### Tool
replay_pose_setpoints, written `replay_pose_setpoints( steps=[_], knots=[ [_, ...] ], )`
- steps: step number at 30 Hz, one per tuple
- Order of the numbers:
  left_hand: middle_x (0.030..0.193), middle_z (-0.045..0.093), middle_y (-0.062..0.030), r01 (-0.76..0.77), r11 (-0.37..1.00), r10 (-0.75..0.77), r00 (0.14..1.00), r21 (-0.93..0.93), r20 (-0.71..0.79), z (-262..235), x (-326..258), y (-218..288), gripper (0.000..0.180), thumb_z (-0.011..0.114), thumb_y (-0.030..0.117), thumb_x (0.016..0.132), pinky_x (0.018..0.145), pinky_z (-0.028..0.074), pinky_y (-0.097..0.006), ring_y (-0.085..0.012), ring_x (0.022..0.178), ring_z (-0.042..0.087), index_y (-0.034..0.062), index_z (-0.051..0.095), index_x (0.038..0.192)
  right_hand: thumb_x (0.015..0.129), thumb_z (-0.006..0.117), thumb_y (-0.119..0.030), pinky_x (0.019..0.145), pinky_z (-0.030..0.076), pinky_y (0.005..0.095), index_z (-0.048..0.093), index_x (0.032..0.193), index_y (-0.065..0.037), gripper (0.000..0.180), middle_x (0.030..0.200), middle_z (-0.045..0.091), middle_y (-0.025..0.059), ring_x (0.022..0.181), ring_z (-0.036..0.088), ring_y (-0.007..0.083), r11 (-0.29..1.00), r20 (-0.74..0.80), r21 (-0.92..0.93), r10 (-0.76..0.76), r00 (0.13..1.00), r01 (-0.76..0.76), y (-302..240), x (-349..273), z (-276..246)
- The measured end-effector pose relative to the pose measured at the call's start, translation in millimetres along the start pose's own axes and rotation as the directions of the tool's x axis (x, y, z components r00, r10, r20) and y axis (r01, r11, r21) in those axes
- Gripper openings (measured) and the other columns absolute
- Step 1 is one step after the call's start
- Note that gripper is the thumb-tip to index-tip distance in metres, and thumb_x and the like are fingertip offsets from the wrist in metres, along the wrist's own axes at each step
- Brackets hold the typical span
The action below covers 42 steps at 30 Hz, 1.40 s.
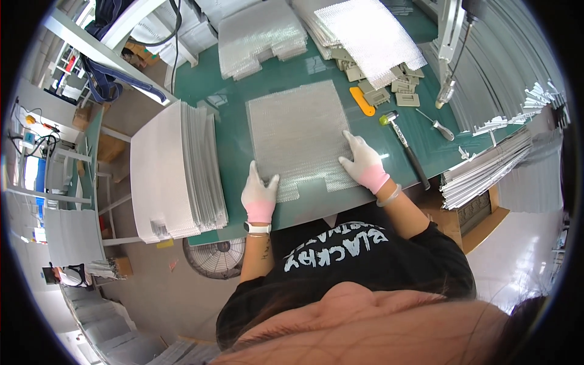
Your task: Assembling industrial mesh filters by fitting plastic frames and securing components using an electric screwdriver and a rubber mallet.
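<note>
A square grey, finely textured mesh sheet [298, 131] with notches in its near edge lies in front of me at the middle of the table. My left hand [259, 196], in a white and pink glove, grips its near left corner, thumb over the edge. At the right edge my right hand [366, 163], gloved alike, holds the sheet with its thumb on top and its fingers along the side. Whatever the fingertips do underneath is hidden. Right of that hand lies a hammer [406, 146] with a green-yellow head and a dark handle.
A tall stack of white sheets [164, 176] stands left on the green table [234, 115]. Farther back are a clear-wrapped stack [258, 36], a bright mesh sheet [371, 39], grey plastic blocks [406, 99], an orange flat tool [362, 101] and a screwdriver [443, 129]. More sheets [486, 164] lie right.
</note>
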State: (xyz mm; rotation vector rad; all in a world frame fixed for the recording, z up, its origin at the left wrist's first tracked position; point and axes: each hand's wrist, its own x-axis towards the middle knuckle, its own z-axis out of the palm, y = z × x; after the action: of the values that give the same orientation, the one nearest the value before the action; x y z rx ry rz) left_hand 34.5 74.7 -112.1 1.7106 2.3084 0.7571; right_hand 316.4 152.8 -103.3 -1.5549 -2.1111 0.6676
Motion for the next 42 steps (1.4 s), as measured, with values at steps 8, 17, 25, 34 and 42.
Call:
replay_pose_setpoints(
  steps=[8, 17, 25, 34, 42],
  knots=[
    [0.107, 0.066, -0.019, 0.0, 1.0, -0.001, 1.0, 0.026, 0.029, -3.2, 3.2, -0.7, 0.078, 0.074, 0.039, 0.081, 0.081, 0.053, -0.04, -0.033, 0.094, 0.066, 0.0018, 0.043, 0.141, 0.083, 0.068, -0.024, 0.093, 0.049, 0.0424, 0.039, 0.143, -0.003, 0.07, 0.121, 0.055, 0.0224, 0.109, 0.058, 0.0398, 0.998, 0.049, -0.041, 0.053, 0.997, -0.051, -4.8, 1.0, -5.4],
    [0.14, 0.049, -0.0222, 0.162, 0.966, -0.208, 0.949, 0.201, 0.237, -32.2, 28.8, 24.6, 0.084, 0.082, 0.036, 0.072, 0.097, 0.049, -0.042, -0.0383, 0.121, 0.055, 0.0076, 0.044, 0.141, 0.081, 0.068, -0.042, 0.087, 0.051, 0.0431, 0.059, 0.127, -0.011, 0.056, 0.11, 0.058, 0.0223, 0.102, 0.06, 0.0377, 0.953, 0.185, -0.301, 0.028, 0.982, 0.03, -11.0, 15.9, -39.3],
    [0.154, 0.034, -0.0161, -0.395, 0.886, 0.272, 0.866, 0.241, 0.419, -22.0, 30.3, 2.3, 0.072, 0.077, 0.043, 0.074, 0.116, 0.013, -0.062, -0.0441, 0.141, 0.027, 0.0168, 0.055, 0.137, 0.073, 0.071, -0.059, 0.113, 0.027, 0.0557, 0.032, 0.15, -0.008, 0.1, 0.141, 0.045, 0.0243, 0.138, 0.036, 0.0397, 0.722, -0.295, -0.548, 0.306, 0.905, -0.423, 62.5, 150.4, -98.3],
    [0.148, 0.037, -0.0198, -0.341, 0.928, 0.37, 0.89, 0.148, -0.267, -39.8, -32.4, 39.7, 0.073, 0.078, 0.028, 0.075, 0.115, 0.018, -0.058, -0.0424, 0.139, 0.031, 0.0055, 0.048, 0.137, 0.071, 0.084, -0.032, 0.106, 0.039, 0.0437, 0.036, 0.144, 0.004, 0.095, 0.13, 0.048, 0.0254, 0.121, 0.047, 0.0366, 0.958, -0.792, 0.212, 0.054, 0.608, 0.191, 91.6, 145.5, -120.8],
    [0.135, 0.055, -0.0133, 0.152, -0.251, 0.279, 0.957, -0.956, 0.079, 5.0, -68.1, 116.2, 0.05, 0.06, 0.018, 0.097, 0.106, 0.042, -0.037, -0.0246, 0.123, 0.055, -0.0004, 0.045, 0.141, 0.056, 0.09, -0.035, 0.114, 0.024, 0.0562, 0.038, 0.145, -0.004, 0.108, 0.143, 0.035, 0.0276, 0.137, 0.031, 0.0458, 0.87, -0.491, 0.18, -0.325, 0.808, 0.459, -38.1, -55.4, -17.2]
  ],
)
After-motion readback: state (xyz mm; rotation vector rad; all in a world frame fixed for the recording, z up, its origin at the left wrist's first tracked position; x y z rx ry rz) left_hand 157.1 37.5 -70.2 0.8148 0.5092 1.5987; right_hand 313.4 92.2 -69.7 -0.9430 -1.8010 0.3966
